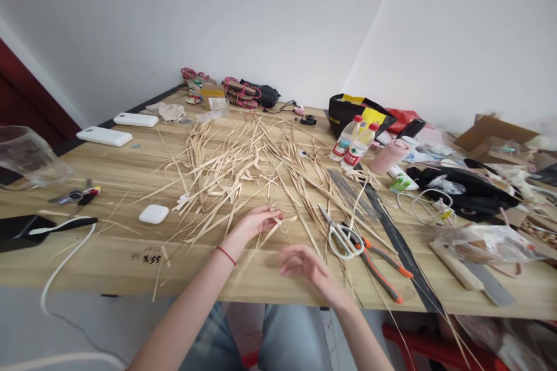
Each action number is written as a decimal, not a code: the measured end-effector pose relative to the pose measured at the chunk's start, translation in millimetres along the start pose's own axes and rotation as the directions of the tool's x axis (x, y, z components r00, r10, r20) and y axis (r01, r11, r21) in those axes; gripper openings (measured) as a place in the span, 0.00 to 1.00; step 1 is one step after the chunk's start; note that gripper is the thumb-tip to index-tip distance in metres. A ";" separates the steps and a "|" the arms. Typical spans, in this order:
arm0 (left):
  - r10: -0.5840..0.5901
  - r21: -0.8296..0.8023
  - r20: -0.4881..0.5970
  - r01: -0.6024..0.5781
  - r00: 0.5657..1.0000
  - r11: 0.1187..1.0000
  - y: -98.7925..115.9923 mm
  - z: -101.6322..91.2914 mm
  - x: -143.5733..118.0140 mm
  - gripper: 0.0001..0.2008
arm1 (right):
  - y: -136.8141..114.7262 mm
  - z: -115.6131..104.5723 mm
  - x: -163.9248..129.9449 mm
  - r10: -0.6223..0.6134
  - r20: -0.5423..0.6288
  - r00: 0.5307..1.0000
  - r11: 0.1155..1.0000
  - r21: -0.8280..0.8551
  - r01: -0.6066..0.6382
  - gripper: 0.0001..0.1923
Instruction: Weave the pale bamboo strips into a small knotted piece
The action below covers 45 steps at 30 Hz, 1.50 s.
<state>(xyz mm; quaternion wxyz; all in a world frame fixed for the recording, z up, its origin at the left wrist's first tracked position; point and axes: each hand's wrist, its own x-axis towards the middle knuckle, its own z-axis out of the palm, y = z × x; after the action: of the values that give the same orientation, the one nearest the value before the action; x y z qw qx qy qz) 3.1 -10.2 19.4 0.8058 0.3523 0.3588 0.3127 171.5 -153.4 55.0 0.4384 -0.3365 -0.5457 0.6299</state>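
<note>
Pale straw-yellow strips (243, 168) lie across the light wood-grain tabletop (108, 168). The scissors (342, 237) near the right have white handles, the pliers (383, 264) orange-and-grey grips. Two clear bottles (352, 142) farther right wear red caps. A red thread (227, 255) circles the left wrist. Far left lie white power banks (104, 136).

Bare forearms, thin red string bracelet (226, 255) on the left wrist, light blue jeans (278, 336) on the legs
</note>
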 end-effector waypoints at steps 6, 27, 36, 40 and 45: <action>0.069 -0.078 0.021 -0.067 0.997 0.995 -9.0 -1.2 4.6 0.10 | 32.8 -9.9 39.4 -0.159 -0.614 0.773 0.960 -0.280 -0.026 0.27; 0.095 0.046 0.069 -0.098 0.993 0.994 -3.8 -2.1 -4.8 0.15 | 25.0 -26.6 87.4 -0.174 -0.447 0.877 0.880 -0.470 -0.065 0.17; 0.087 0.013 0.028 -0.087 0.996 0.996 -5.7 -5.5 -0.4 0.13 | 27.1 -16.6 83.4 -0.290 -0.552 0.782 0.845 -0.532 -0.062 0.17; 0.119 0.015 0.037 -0.119 0.992 0.993 -7.6 -5.6 0.7 0.14 | 29.3 -14.0 84.3 -0.306 -0.515 0.801 0.828 -0.559 -0.043 0.15; 0.081 0.011 0.030 -0.082 0.996 0.997 -9.1 -5.5 2.3 0.14 | 25.1 -6.3 73.9 -0.413 -0.362 0.836 0.691 -0.723 0.028 0.13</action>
<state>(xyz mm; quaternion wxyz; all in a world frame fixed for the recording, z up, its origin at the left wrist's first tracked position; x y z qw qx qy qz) 2.2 -11.6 8.6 0.7954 0.3762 0.3341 0.3378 143.8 -83.5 33.2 0.4808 -0.5549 -0.6453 0.2107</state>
